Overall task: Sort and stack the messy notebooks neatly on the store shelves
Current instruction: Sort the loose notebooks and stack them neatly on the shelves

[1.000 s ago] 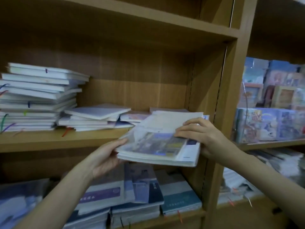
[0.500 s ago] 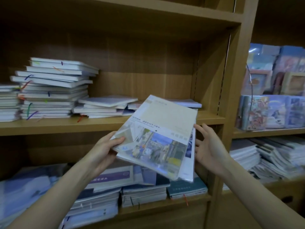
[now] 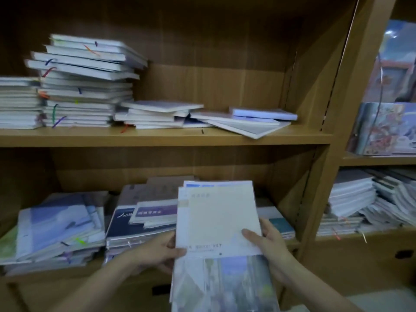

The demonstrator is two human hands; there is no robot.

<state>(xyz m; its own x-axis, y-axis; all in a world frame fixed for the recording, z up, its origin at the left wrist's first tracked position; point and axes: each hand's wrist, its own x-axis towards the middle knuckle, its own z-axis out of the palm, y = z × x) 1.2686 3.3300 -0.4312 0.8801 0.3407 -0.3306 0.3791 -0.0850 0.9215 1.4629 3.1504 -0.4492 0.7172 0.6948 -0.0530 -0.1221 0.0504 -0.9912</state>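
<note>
Left hand (image 3: 159, 251) and right hand (image 3: 269, 246) grip a small stack of notebooks (image 3: 218, 239) by its sides, fingers curled round it, before the lower shelf (image 3: 290, 242)

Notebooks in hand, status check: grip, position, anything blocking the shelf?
Left hand and right hand both grip the notebook bundle. Bundle upright before the lower shelf. Untidy stacks fill the shelf behind it.

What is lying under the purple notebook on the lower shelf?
The purple notebook rests on a dark blue notebook, which tops a pile of more notebooks. Only their edges show; their covers are hidden. Its right end is covered by the notebooks held in both hands.
</note>
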